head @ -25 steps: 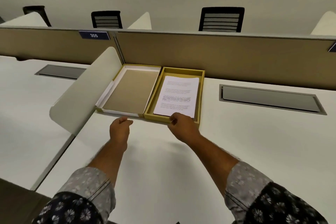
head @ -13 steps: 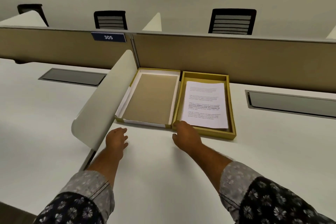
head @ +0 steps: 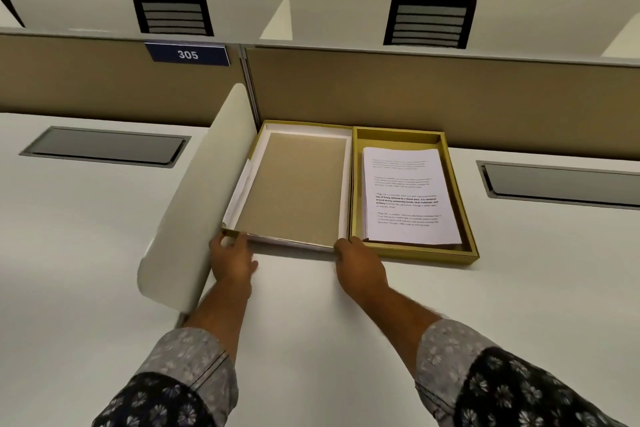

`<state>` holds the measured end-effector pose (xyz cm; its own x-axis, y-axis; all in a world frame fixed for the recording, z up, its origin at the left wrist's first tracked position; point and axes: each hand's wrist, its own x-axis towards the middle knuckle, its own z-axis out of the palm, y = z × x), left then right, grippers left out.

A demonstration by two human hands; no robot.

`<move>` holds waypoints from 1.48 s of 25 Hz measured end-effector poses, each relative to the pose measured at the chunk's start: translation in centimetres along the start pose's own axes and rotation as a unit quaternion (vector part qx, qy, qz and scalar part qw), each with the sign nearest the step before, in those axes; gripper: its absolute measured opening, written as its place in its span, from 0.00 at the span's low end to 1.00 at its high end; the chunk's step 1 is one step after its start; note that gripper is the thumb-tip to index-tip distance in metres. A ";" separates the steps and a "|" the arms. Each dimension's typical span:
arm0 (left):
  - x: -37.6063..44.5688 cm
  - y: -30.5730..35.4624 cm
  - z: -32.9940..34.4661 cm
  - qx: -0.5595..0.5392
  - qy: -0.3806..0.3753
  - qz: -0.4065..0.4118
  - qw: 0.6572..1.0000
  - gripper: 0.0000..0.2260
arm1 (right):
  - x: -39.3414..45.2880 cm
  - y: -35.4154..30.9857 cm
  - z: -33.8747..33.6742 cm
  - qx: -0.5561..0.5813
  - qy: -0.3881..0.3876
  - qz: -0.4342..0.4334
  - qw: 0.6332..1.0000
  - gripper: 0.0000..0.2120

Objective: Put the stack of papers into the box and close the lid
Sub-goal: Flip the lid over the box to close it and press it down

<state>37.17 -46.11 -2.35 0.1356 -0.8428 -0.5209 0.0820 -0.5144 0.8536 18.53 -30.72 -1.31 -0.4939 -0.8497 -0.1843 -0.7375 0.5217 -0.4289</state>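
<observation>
An open gold box (head: 433, 255) lies on the white desk against the tan partition. Inside it rests the stack of papers (head: 405, 194), printed side up. Its lid (head: 298, 184) lies upside down just to the left, touching the box, with a white inner rim and a brown cardboard inside. My left hand (head: 233, 260) has its fingers around the lid's near left corner. My right hand (head: 360, 267) grips the lid's near right corner, right beside the box's near left corner. The fingertips of my right hand are hidden by the hand itself.
A curved white desk divider (head: 194, 204) stands tight against the lid's left side. The tan partition (head: 415, 97) with a blue "305" sign (head: 187, 54) runs behind. Grey cable hatches (head: 104, 146) (head: 561, 184) sit in the desk on both sides.
My right hand left the box's near edge and slid left to the lid's near right corner. My left hand reached forward onto the lid's near left corner.
</observation>
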 end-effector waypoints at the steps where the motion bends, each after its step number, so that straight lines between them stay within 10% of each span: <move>1: -0.2 0.3 0.1 -0.015 0.007 0.019 1.000 0.23 | 0.1 0.1 -0.1 0.025 0.009 0.002 1.000 0.11; 7: -4.0 4.2 2.7 -0.157 0.008 0.075 0.985 0.25 | -0.6 0.6 -0.6 0.143 -0.043 0.020 0.989 0.11; 11: -9.3 5.5 5.3 -0.051 -0.057 0.233 0.970 0.17 | -1.8 0.1 -4.2 0.206 0.007 0.070 0.976 0.15; 18: -17.7 2.0 9.8 0.203 -0.158 0.533 0.806 0.25 | -2.7 -0.6 -16.6 0.688 0.032 0.099 0.718 0.23; 23: -20.9 -0.6 12.5 0.264 -0.168 0.573 0.758 0.28 | -4.0 2.8 -19.1 0.707 0.038 0.108 0.698 0.19; 27: -20.6 -1.8 12.3 0.214 -0.248 0.451 0.830 0.27 | -4.4 6.0 -19.2 0.749 0.022 0.123 0.651 0.18; 31: -16.8 -4.3 9.9 0.110 -0.042 0.134 0.984 0.17 | -4.1 8.8 -19.3 0.781 -0.006 0.102 0.616 0.16; 34: -15.1 -5.1 9.0 0.004 -0.139 -0.098 0.985 0.13 | -4.1 10.9 -19.5 0.800 -0.021 0.086 0.594 0.14; 37: -13.7 -4.1 9.7 -0.084 -0.195 -0.108 0.971 0.10 | -3.8 13.5 -19.7 0.813 -0.027 0.077 0.576 0.12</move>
<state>25.40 -33.97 1.33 -0.2849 -0.7306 -0.6205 0.2313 -0.6806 0.6952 1.39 -18.91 10.99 -0.4478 -0.8269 -0.3402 0.7421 -0.1314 -0.6573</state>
